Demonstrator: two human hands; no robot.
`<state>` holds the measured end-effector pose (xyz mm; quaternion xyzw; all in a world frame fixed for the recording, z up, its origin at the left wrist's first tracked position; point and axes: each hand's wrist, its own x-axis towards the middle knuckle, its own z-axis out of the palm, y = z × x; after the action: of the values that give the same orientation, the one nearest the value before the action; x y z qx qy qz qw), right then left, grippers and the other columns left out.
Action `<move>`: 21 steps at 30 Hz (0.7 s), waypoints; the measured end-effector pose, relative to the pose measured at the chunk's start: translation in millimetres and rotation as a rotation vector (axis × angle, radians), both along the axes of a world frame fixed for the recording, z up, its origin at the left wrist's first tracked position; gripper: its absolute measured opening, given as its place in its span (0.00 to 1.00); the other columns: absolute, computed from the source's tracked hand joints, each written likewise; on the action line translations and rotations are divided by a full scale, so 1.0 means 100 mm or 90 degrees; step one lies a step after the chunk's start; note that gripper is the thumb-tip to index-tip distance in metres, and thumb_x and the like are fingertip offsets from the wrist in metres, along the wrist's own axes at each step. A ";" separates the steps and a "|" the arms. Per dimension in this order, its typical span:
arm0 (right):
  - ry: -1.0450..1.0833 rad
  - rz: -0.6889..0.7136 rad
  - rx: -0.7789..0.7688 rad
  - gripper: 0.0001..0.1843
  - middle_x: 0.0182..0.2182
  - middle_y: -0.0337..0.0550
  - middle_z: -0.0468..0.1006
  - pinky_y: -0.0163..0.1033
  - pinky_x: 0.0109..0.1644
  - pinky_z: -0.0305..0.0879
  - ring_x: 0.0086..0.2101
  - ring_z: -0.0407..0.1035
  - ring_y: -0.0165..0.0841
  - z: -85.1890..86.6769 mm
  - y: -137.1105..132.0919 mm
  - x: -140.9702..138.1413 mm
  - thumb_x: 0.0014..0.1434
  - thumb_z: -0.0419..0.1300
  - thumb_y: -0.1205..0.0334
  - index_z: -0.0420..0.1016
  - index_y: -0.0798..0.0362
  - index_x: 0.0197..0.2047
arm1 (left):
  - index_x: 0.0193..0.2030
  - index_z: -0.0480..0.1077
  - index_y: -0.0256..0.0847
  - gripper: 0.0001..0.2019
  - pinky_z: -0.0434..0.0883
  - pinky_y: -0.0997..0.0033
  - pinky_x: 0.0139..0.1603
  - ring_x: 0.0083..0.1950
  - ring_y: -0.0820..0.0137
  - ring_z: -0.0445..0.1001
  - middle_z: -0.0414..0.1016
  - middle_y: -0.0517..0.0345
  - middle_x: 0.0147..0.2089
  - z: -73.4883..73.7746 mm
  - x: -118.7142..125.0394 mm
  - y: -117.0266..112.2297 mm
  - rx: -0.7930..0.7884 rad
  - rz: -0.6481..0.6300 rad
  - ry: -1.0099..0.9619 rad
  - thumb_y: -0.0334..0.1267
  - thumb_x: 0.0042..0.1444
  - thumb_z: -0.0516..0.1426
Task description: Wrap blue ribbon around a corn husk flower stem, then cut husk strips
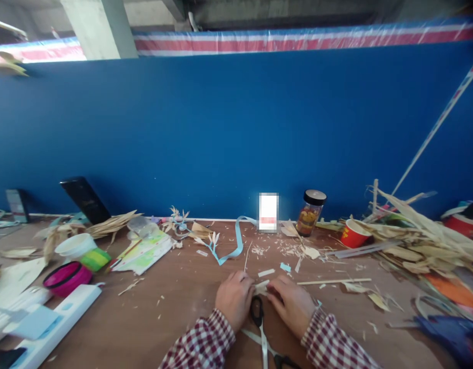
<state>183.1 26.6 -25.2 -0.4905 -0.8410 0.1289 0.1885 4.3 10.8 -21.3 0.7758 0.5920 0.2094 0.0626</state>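
Note:
My left hand (233,298) and my right hand (292,303) rest close together at the front middle of the table, fingers closed. Between their fingertips is a small pale strip (261,287), apparently corn husk, pinched from both sides. Scissors (264,341) with black handles lie just below it, between my wrists, partly over another pale strip. A thin stick (332,282) lies to the right of my right hand. Beyond my fingers are small paper scraps (266,273) and a light blue ribbon (238,241) that curls beside pale husk flowers (213,241).
Dried husks (413,251) pile up at the right, near a red paper cup (354,234) and a blue glue gun (448,328). A lidded jar (310,214) stands by the blue partition (221,128). At left are a white power strip (59,328), a magenta container (67,279) and a phone (84,200).

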 end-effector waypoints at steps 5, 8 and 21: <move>0.006 -0.025 -0.034 0.04 0.32 0.39 0.70 0.35 0.35 0.60 0.32 0.66 0.32 -0.05 0.08 -0.06 0.54 0.53 0.67 0.68 0.50 0.31 | 0.35 0.73 0.43 0.12 0.64 0.67 0.41 0.41 0.66 0.67 0.71 0.53 0.36 -0.03 0.03 -0.01 0.006 0.004 0.010 0.35 0.58 0.48; 0.028 -0.034 -0.035 0.05 0.30 0.38 0.69 0.35 0.35 0.60 0.31 0.66 0.32 -0.08 0.08 -0.05 0.54 0.53 0.67 0.67 0.50 0.29 | 0.35 0.73 0.43 0.13 0.65 0.67 0.42 0.40 0.66 0.68 0.72 0.53 0.36 -0.07 0.02 -0.01 0.015 0.001 -0.014 0.34 0.58 0.47; 0.175 -0.043 -0.034 0.08 0.29 0.38 0.74 0.36 0.36 0.60 0.32 0.68 0.33 -0.08 0.04 -0.01 0.59 0.49 0.63 0.68 0.49 0.33 | 0.46 0.69 0.44 0.13 0.68 0.67 0.46 0.44 0.68 0.71 0.75 0.53 0.43 -0.06 0.01 -0.07 0.036 -0.016 -0.275 0.36 0.59 0.47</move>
<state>181.7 30.5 -32.8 -0.5012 -0.7864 0.2110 0.2929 5.0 3.7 -27.5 0.7217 0.5488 0.3866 0.1690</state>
